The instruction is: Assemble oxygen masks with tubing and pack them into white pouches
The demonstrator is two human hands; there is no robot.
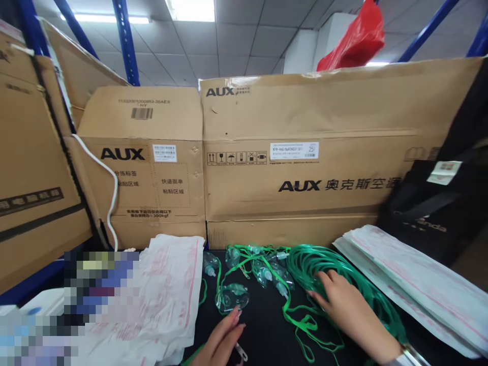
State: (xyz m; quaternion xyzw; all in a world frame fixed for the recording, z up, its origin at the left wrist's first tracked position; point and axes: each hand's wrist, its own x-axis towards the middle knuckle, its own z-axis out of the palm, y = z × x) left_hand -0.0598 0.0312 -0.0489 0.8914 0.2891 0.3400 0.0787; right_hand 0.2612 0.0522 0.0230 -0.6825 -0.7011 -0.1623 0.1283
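My left hand [223, 338] is at the lower middle, its fingers drawn together with the tips at the near rim of a clear oxygen mask [233, 299] with a green strap. Around a large coil of green tubing [310, 256], right of the middle, my right hand [345, 300] has its thumb and fingers curled; part of the coil is hidden under it. Several more clear masks [263, 274] lie behind, tangled in green straps [305, 323]. A small pale clip-like piece [241, 353] shows beside my left hand.
White printed bags [171, 290] are piled at left, and more white bags [415, 290] lie at right. Tall AUX cartons [251, 198] wall off the back of the black table [263, 335]. A black bag [430, 213] stands at right; a white cable [114, 193] hangs at left.
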